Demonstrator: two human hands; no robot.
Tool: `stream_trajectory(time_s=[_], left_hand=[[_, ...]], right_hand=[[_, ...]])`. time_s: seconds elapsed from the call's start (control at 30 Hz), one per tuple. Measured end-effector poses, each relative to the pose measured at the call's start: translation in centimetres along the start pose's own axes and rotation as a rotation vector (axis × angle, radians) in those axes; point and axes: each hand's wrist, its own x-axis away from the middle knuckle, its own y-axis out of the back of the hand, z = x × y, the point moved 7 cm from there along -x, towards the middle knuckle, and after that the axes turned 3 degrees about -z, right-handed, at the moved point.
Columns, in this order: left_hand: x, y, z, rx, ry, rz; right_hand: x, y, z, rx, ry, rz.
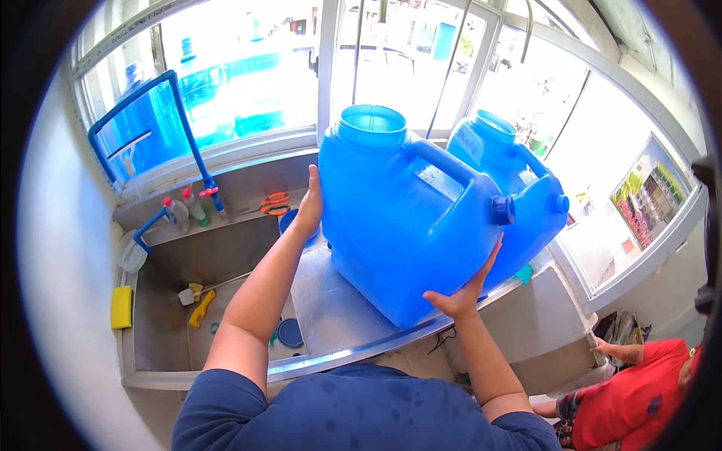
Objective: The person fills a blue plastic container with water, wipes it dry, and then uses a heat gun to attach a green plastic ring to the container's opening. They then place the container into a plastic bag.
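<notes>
A large blue plastic water jug (391, 225) stands slightly tilted over the steel counter, its wide top mouth uncovered and a dark blue cap on its front spout. My left hand (310, 203) presses against the jug's left side, fingers pointing up. Near its lower right corner, my right hand (470, 297) supports it with the thumb spread and the fingers up along the side; part of the grip is hidden. Between them, both hands hold the jug. A second blue jug (519, 188) of the same kind is right behind it, also with an uncovered mouth.
Left of the counter (331, 301) is a steel sink (203, 255) holding a yellow-handled brush (201, 308) and a dark blue lid (289, 333). Orange-handled pliers (275, 203), spray bottles (177, 214) and a blue pipe tap (213, 197) line the back. A person in red (639, 391) is at lower right.
</notes>
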Motion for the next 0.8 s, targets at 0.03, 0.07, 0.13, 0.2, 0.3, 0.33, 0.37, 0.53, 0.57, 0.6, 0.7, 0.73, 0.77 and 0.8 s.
stream_trajectory(time_s=[0.03,0.07,0.13,0.2,0.3,0.33,0.37,0.53,0.57,0.6,0.7,0.73,0.77,0.8], left_hand=[[0.0,-0.1,0.2,-0.007,0.009,0.013],[0.0,0.0,0.5,0.0,0.027,0.0],[0.1,0.0,0.8,-0.008,0.017,-0.005],[0.2,0.1,1.0,-0.019,0.014,-0.015],[0.6,0.2,1.0,-0.05,-0.034,-0.025],[0.7,0.4,1.3,-0.064,-0.023,-0.046],[0.8,0.6,1.8,-0.073,0.017,-0.063],[1.1,1.4,2.6,-0.069,-0.248,-0.022],[1.3,2.0,3.4,-0.119,-0.296,-0.019],[1.6,3.4,4.7,-0.324,-0.277,-0.133],[4.2,7.5,8.9,-0.847,-0.199,-0.409],[5.4,8.5,10.2,-0.97,-0.188,-0.492],[7.0,9.3,11.1,-1.096,-0.219,-0.595],[8.2,9.8,12.6,-1.142,-0.179,-0.597]], right_hand=[[0.0,0.1,-0.5,-0.016,-0.021,0.012],[-0.1,0.2,-1.1,-0.033,-0.041,0.024],[-0.8,0.9,-1.3,0.024,-0.009,0.04],[-1.1,1.4,-0.4,0.161,0.07,0.048],[-3.0,2.4,2.2,0.343,0.25,0.005],[-3.5,2.8,3.0,0.306,0.25,-0.022],[-4.2,3.2,4.1,0.278,0.259,-0.059],[-11.4,2.5,11.5,0.474,0.518,-0.097],[-13.1,1.7,12.6,0.549,0.509,-0.041],[-14.9,0.7,12.9,0.52,0.431,0.018],[-18.5,-3.2,11.9,0.558,0.189,0.258],[-19.0,-4.6,11.1,0.64,0.121,0.366],[-18.9,-5.7,10.3,0.719,0.052,0.47],[-18.0,-6.8,8.9,0.745,-0.096,0.575]])
